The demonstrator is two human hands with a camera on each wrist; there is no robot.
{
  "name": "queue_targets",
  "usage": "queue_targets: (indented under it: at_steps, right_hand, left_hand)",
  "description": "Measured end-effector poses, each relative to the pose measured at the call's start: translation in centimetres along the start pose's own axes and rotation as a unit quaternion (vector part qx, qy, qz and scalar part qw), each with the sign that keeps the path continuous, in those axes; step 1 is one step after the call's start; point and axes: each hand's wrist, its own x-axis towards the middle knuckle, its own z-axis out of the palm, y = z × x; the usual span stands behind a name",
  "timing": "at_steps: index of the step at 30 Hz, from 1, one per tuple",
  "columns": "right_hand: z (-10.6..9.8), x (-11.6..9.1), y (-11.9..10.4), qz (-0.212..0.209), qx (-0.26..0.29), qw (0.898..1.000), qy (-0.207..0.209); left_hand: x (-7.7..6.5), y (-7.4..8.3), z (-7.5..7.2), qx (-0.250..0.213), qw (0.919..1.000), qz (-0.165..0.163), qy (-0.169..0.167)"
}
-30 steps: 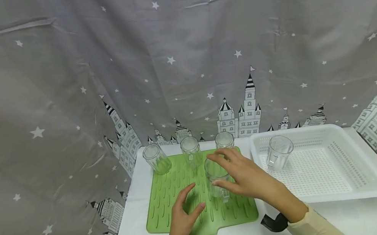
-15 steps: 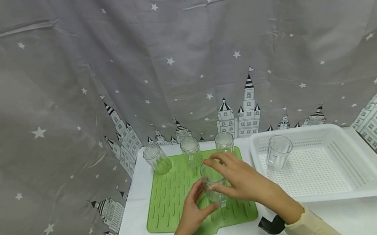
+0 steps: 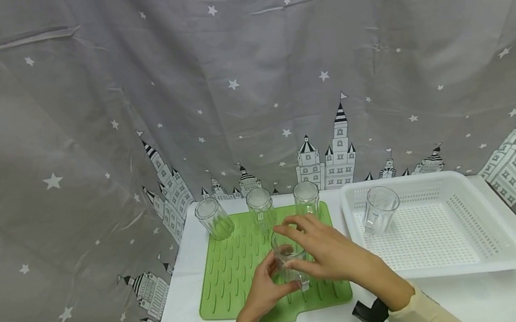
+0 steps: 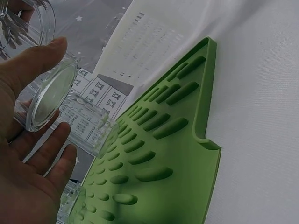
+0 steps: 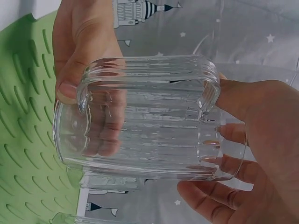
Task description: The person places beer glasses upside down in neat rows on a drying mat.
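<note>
Both hands hold one clear glass mug (image 3: 289, 262) between them, rim up, over the green ridged mat (image 3: 227, 274). My left hand (image 3: 266, 292) grips it low down, thumb and fingers around the thick base (image 4: 53, 95). My right hand (image 3: 326, 251) holds the rim end from above, its fingers curled around the far side. In the right wrist view, the mug's handle (image 5: 149, 70) faces the camera, with the left thumb beside one end of it. Behind the hands, three similar glass mugs stand along the mat's back: left (image 3: 215, 219), middle (image 3: 260, 205) and right (image 3: 306, 192).
To the right of the mat is a white perforated basket (image 3: 458, 268) with one glass mug (image 3: 380, 210) at its left side. A white cloth (image 3: 180, 316) covers the table. Just behind it hangs a grey curtain (image 3: 234, 111) printed with stars and castles.
My left hand has moved right and taken hold of the mug's lower part. The mug, with my right hand on it, has shifted slightly left and toward me.
</note>
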Motion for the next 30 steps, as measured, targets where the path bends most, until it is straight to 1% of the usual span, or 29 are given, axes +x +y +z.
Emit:
queue_targets:
  at_steps: [5,10,14,17,20,21,25,30]
  right_hand:
    - [-0.1,0.0,0.0,0.002,0.004,1.000,-0.005]
    - [-0.1,-0.1,0.0,0.006,0.011,1.000,-0.008]
    - [-0.2,-0.3,0.0,0.008,0.017,1.000,-0.008]
    - [-0.3,-0.5,0.2,0.009,0.022,1.000,-0.007]
    - [-0.4,-0.7,0.4,0.015,0.029,0.999,-0.009]
    - [-0.5,-0.8,0.5,0.018,0.031,0.999,-0.010]
    - [-0.9,-1.3,1.0,0.032,0.045,0.998,-0.022]
    - [-1.3,-2.0,1.7,0.047,0.065,0.996,-0.048]
  left_hand:
    - [0.0,0.2,-0.1,-0.002,1.0000,-0.005,0.005]
    - [-0.1,0.2,-0.1,0.001,0.9998,-0.017,0.009]
    - [-0.3,0.1,-0.2,0.011,0.9997,-0.017,0.013]
    - [-0.2,0.2,-0.2,0.017,0.9998,-0.001,0.015]
    - [-0.3,0.3,-0.4,0.018,0.9996,0.001,0.024]
    - [-0.3,0.3,-0.5,0.021,0.9994,-0.003,0.029]
    - [-0.6,0.6,-1.0,0.033,0.9976,-0.040,0.047]
    - [-0.7,0.7,-1.5,0.054,0.9966,-0.040,0.049]
